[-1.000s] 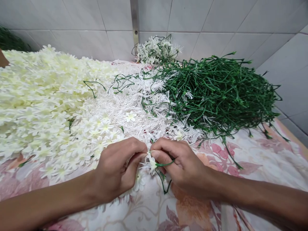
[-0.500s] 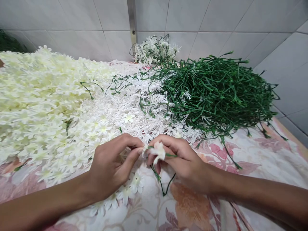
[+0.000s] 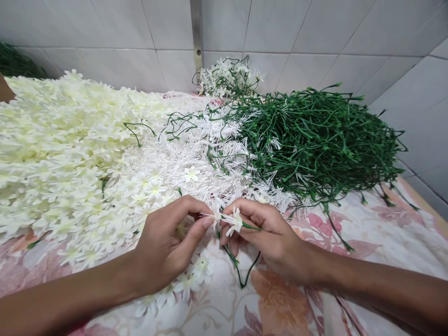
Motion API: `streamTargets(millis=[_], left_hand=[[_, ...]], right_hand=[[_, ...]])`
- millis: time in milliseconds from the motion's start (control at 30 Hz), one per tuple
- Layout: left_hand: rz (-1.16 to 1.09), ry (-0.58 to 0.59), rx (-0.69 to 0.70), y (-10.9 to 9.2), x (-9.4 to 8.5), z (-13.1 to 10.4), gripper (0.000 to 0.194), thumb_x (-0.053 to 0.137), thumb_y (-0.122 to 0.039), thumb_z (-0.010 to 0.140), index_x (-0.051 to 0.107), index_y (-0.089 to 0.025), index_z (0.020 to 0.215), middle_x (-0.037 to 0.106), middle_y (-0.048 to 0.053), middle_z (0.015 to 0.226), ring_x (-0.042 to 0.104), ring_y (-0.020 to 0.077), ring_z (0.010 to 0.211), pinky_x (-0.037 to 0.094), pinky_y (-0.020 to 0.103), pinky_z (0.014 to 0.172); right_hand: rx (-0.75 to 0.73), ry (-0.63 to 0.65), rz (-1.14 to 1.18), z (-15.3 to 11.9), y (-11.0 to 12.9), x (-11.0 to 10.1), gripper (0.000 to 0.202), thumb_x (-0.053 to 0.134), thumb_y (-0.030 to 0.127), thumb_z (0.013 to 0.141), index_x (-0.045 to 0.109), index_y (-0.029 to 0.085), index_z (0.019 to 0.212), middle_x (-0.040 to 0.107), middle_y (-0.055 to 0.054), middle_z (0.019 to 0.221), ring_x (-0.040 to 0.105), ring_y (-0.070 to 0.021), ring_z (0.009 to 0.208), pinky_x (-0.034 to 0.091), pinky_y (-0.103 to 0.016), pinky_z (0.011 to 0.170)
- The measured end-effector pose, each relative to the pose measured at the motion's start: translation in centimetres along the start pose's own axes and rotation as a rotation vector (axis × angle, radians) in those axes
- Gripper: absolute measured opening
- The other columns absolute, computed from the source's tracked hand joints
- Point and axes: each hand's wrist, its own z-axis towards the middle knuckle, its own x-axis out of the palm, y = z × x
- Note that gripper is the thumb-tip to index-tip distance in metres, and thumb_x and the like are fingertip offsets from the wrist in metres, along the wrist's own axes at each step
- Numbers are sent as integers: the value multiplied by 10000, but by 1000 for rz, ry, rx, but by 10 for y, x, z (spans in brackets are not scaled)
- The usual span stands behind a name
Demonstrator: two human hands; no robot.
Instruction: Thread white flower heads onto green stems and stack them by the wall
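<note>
My left hand is closed in a pinch, thumb and forefinger on a small white artificial flower with thin white stamens. Right beside it, my right hand is wrapped round a green plastic stem. A second white flower sits on that stem, its stamens pointing left towards the pinched one. Below the fingers, a bent green branch of the stem hangs down. The right fingertips are partly hidden behind the flowers.
Loose white flower heads are heaped at left, white stamens in the middle, green stems at right. Flowered stems lie against the tiled wall. A floral cloth covers the surface.
The view has shifted slightly, so everything sits a little lower and further right. The stamens on the right-hand flower now show clearly. Both hands stay close together with the same grips.
</note>
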Motion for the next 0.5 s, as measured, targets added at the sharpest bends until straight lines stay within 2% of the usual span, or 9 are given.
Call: streamTargets(millis=[67, 167, 233, 333, 400, 500], left_hand=[[-33, 3, -24, 3, 0, -2, 110, 566, -136, 902, 566, -229, 959, 617, -24, 804, 585, 82, 705, 469, 177, 640], [-58, -3, -58, 6, -2, -5, 140, 565, -159, 904, 541, -238, 1018, 615, -7, 842, 602, 108, 757, 492, 204, 668], [-41, 8, -71, 7, -4, -6, 139, 555, -169, 910, 533, -241, 1027, 609, -7, 840, 597, 106, 742, 489, 199, 647], [-2, 34, -46, 4, -7, -4, 121, 534, -167, 917, 525, -247, 1007, 598, -27, 794, 579, 88, 677, 467, 176, 606], [18, 42, -21, 2, -7, -3, 118, 522, -163, 919, 518, -251, 996, 596, -36, 768, 577, 84, 655, 458, 171, 597], [16, 36, -5, -2, -7, -1, 98, 493, -173, 925, 514, -250, 980, 595, -40, 732, 561, 89, 611, 447, 174, 565]], right_hand=[[6, -20, 76, 0, -1, 1, 136, 573, 274, 895, 593, 167, 813, 635, -23, 718, 570, -110, 608, 442, -246, 595], [21, -125, 257, 3, 0, 3, 173, 627, 319, 864, 570, 173, 791, 655, -14, 701, 582, -95, 519, 427, -220, 514], [28, -194, 334, 5, 5, 4, 233, 659, 374, 839, 557, 175, 775, 662, -10, 655, 585, -96, 465, 406, -208, 464], [51, -225, 358, 8, 16, 5, 309, 697, 446, 800, 536, 185, 759, 659, 0, 596, 570, -106, 405, 382, -209, 417], [59, -269, 309, 7, 27, 4, 346, 696, 489, 797, 523, 195, 741, 603, 32, 519, 483, -83, 348, 317, -200, 377], [-19, -426, 176, 2, 46, 0, 375, 688, 531, 803, 540, 201, 704, 411, 82, 456, 315, -56, 387, 234, -198, 389]])
